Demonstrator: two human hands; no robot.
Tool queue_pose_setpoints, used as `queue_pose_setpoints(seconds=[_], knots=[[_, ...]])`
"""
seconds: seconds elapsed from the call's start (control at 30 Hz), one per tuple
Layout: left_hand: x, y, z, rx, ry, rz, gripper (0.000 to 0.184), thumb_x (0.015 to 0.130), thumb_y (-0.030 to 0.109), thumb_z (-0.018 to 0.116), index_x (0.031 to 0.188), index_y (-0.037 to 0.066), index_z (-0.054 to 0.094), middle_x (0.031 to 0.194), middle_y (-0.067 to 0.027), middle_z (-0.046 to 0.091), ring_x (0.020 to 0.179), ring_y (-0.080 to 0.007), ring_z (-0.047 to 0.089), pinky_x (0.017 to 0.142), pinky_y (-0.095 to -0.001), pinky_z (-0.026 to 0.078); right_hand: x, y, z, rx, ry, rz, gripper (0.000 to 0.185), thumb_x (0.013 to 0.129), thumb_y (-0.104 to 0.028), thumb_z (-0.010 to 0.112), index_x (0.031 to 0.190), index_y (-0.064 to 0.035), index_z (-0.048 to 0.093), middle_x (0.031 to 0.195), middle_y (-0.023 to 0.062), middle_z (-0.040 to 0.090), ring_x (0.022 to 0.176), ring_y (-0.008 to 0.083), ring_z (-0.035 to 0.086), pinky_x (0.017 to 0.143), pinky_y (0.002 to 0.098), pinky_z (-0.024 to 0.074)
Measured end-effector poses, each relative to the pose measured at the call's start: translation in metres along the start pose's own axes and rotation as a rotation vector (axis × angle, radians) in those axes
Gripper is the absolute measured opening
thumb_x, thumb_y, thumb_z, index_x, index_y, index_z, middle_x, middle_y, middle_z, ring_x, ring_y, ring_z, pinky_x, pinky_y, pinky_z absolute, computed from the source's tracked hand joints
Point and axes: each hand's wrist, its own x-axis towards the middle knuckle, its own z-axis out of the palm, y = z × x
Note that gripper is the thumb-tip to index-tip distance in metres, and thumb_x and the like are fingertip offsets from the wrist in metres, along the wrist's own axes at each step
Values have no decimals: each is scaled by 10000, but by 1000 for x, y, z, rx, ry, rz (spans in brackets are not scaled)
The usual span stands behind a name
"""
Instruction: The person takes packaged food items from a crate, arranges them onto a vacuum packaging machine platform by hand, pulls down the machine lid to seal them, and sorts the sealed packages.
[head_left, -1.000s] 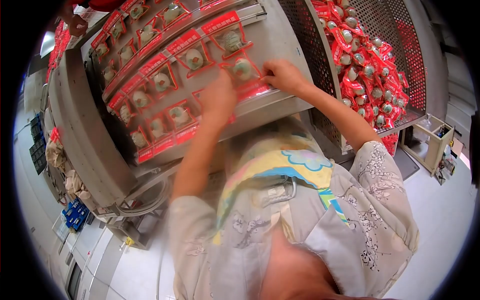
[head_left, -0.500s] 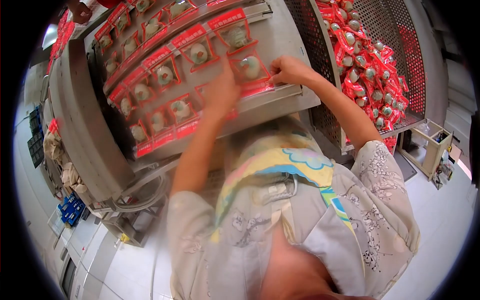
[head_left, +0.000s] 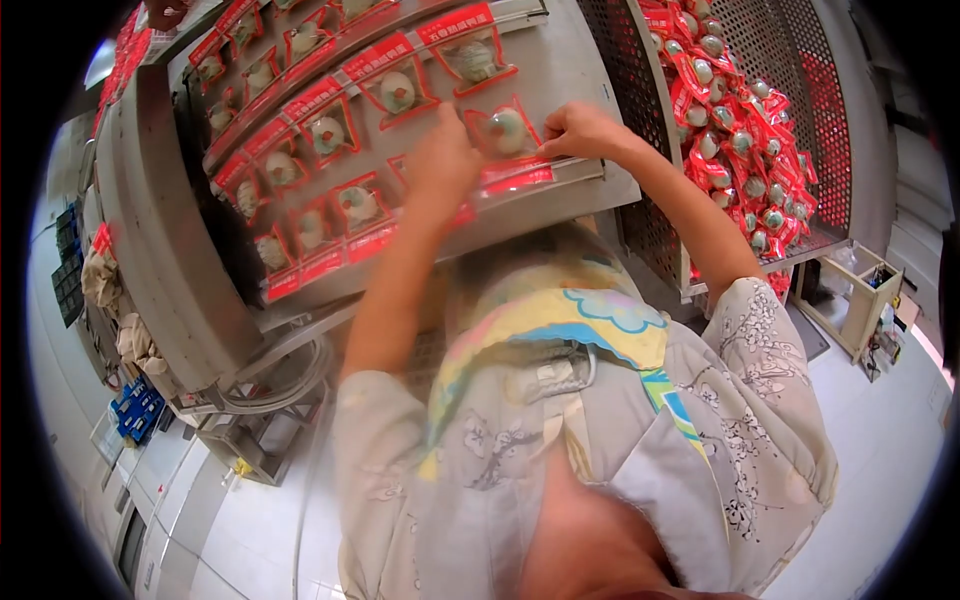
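A clear pouch with a red printed end, holding a pale egg [head_left: 508,130], lies near the right end of a metal work surface [head_left: 560,60]. My right hand [head_left: 585,133] is closed, thumb and finger pinching the pouch's right edge. On its left side my left hand [head_left: 443,160], somewhat blurred, has its fingers drawn together against the pouch's edge. Farther up is another egg pouch [head_left: 473,60], and to the left one more egg pouch [head_left: 397,92]. Several similar pouches stand in two rows with red ends along a metal bar. My left hand partly hides the front row.
To the right, a perforated metal bin [head_left: 835,120] holds a heap of egg pouches [head_left: 740,145]. A thick metal frame [head_left: 165,230] bounds the work surface on the left. Another person's hand [head_left: 165,12] shows at the top left. A small stand [head_left: 850,295] is below the bin.
The pouch between my hands has shifted slightly right and toward me relative to the others. Both hands stay beside it, and the view has tilted a little.
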Motion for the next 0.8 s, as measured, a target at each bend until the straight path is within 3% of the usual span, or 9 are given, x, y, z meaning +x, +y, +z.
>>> queue_pose_setpoints(seconds=[0.07, 0.17, 0.27, 0.37, 0.47, 0.57, 0.67, 0.7, 0.8], knots=[[-7, 2, 0, 72, 66, 38, 655, 717, 172, 686, 1285, -6, 412, 807, -138, 669, 797, -382, 629, 680, -466, 482, -8, -4, 3, -91, 55, -16, 319, 691, -331, 760, 786, -35, 691, 695, 99, 659, 666, 219, 628, 643, 332, 485], [-27, 20, -9, 75, 39, -81, 600, 710, 191, 709, 1227, 8, 463, 836, -131, 646, 797, -365, 611, 686, -458, 482, -5, 8, 8, -6, 99, -49, 318, 704, -341, 752, 804, -43, 700, 703, 111, 665, 683, 234, 638, 649, 345, 488], [-50, 20, -8, -88, 400, 502, 438, 718, 176, 702, 1107, 51, 545, 850, -95, 610, 810, -317, 584, 691, -433, 484, -1, 9, 9, 216, 99, 22, 295, 732, -322, 732, 815, -41, 700, 712, 109, 669, 691, 236, 641, 649, 349, 488], [-59, 14, 15, -68, 255, 558, 272, 718, 130, 685, 970, 80, 597, 861, -66, 588, 837, -278, 562, 702, -399, 482, 5, 10, 17, 131, 96, -53, 276, 757, -303, 715, 810, -32, 696, 699, 99, 666, 679, 239, 637, 642, 340, 488], [-61, 12, 19, -65, 282, 534, 209, 707, 103, 676, 905, 88, 610, 851, -71, 587, 845, -273, 565, 700, -387, 481, -3, 3, 14, 36, 141, -68, 264, 756, -287, 708, 810, -29, 691, 704, 103, 668, 683, 247, 637, 641, 346, 491], [-70, 12, 22, -63, 224, 619, 243, 690, 87, 698, 920, 79, 618, 882, -86, 584, 862, -277, 561, 716, -386, 476, -13, 3, 25, 20, 382, -193, 258, 739, -274, 729, 835, -44, 667, 732, 103, 639, 699, 268, 612, 651, 366, 485], [-91, 19, 1, -208, 370, 558, 306, 671, 59, 716, 963, 74, 625, 918, -90, 582, 866, -283, 558, 724, -391, 472, -40, -10, 34, -22, 646, -519, 279, 717, -217, 751, 880, -40, 611, 802, 98, 588, 754, 269, 593, 677, 363, 484], [-99, 16, 0, -189, 408, 502, 322, 668, 49, 719, 974, 73, 625, 931, -92, 580, 871, -286, 557, 727, -393, 470, -47, -9, 39, -174, 648, -639, 311, 669, -204, 761, 886, -67, 585, 857, 89, 545, 838, 285, 560, 736, 371, 470], [-110, -7, 0, -132, 498, 381, 332, 669, 28, 718, 986, 68, 627, 947, -96, 581, 877, -291, 558, 730, -393, 467, -54, -24, 57, -321, 601, -844, 296, 656, -182, 746, 886, -87, 585, 884, 76, 542, 888, 293, 537, 783, 382, 453]])
